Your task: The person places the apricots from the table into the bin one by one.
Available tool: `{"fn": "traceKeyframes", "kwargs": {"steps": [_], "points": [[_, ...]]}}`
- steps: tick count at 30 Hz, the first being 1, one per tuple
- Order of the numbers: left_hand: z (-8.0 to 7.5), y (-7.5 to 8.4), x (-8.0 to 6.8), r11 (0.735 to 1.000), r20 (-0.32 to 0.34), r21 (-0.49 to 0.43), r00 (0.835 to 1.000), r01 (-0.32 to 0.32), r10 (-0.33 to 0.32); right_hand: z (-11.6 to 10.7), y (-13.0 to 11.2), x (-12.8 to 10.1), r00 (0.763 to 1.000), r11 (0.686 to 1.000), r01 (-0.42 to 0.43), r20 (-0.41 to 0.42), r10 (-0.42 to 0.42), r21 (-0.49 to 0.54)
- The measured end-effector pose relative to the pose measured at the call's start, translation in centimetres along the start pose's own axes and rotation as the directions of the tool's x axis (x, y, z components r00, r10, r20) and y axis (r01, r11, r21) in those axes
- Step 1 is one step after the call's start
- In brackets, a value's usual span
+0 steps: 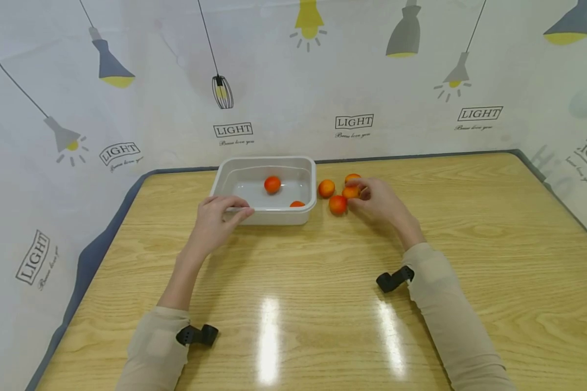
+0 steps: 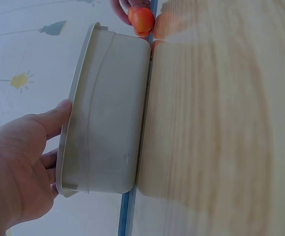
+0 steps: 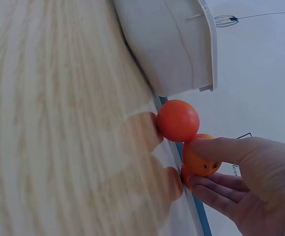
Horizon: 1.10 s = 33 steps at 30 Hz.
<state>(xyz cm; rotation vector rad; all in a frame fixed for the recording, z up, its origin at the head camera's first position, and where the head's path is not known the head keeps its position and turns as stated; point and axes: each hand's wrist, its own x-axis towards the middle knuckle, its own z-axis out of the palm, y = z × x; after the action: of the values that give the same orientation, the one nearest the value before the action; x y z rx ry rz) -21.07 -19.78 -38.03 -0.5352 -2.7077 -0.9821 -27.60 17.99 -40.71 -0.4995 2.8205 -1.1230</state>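
A white plastic tub [image 1: 235,176] stands at the back middle of the wooden table [image 1: 323,282], with two orange fruits [image 1: 272,184] inside. My left hand [image 1: 237,209] grips the tub's near rim [image 2: 78,83], thumb on one side and fingers on the other. Just right of the tub lie several more orange fruits [image 1: 326,188]. My right hand [image 1: 357,194] pinches one of them [image 3: 204,162] between thumb and fingers. Another fruit [image 3: 178,120] touches it on the tub side, and a third [image 3: 185,176] lies partly hidden under the fingers.
A curtain printed with lamps [image 1: 352,81] hangs close behind the table's far edge. Black wrist mounts [image 1: 198,335] sit on both beige sleeves. Bare wood stretches across the near half and the right side of the table.
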Motion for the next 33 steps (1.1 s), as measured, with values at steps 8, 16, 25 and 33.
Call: {"fn": "traceKeyframes", "kwargs": {"steps": [8, 16, 25, 33], "points": [[-0.1, 0.0, 0.0, 1.000, -0.006, 0.007, 1.000, -0.002, 0.002, -0.4, -0.6, 0.1, 0.997, 0.998, 0.064, -0.050, -0.063, 0.021], [-0.1, 0.1, 0.1, 1.000, -0.001, 0.009, 1.000, 0.003, -0.003, -0.6, -1.1, 0.1, 0.993, 0.995, 0.088, -0.080, -0.085, 0.036], [-0.1, 0.1, 0.1, 1.000, 0.001, 0.008, 1.000, 0.002, -0.002, -0.9, -2.4, 0.1, 0.982, 0.990, 0.138, -0.135, -0.133, 0.034], [-0.1, 0.2, 0.0, 1.000, -0.002, 0.010, 1.000, -0.002, 0.002, -1.0, -4.0, -0.2, 0.973, 0.986, 0.168, -0.157, -0.167, -0.009]]}}
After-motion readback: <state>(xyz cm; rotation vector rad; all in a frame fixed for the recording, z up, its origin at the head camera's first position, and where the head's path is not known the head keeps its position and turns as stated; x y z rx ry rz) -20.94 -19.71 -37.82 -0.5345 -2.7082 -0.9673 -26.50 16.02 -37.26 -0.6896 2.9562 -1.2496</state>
